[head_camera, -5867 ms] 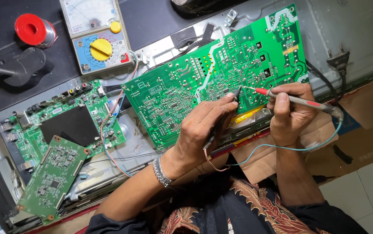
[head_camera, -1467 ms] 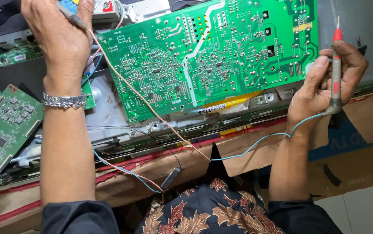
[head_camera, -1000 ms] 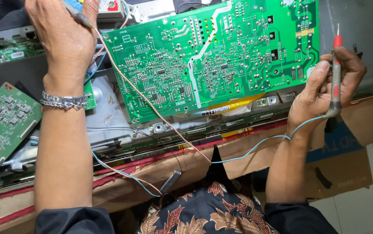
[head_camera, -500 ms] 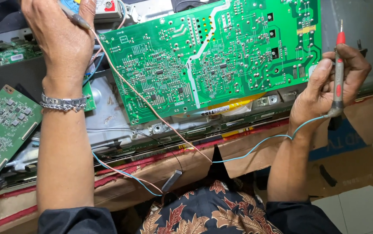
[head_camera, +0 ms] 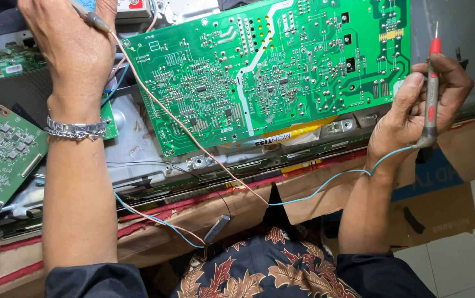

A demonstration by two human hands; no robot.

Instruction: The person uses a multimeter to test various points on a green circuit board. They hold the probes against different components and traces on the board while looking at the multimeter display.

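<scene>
At 3 o'clock, right hand (head_camera: pixel 419 105) grips red-tipped probe (head_camera: pixel 431 88) upright beside green circuit board (head_camera: pixel 270 72); left hand (head_camera: pixel 72 44) pinches another probe's lead (head_camera: pixel 188 129) at 11. Probe's light, stiff (hold by insulated shaft).

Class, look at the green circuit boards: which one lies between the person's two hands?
The large green board at top centre, between left hand and right hand. The smaller board lies outside the left arm.

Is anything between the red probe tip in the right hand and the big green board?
Nothing visible. The right hand holds the red-tipped probe upright just off the right edge of the large green circuit board, its tip in the air. Only open space lies between them; the blue lead trails away below.
</scene>
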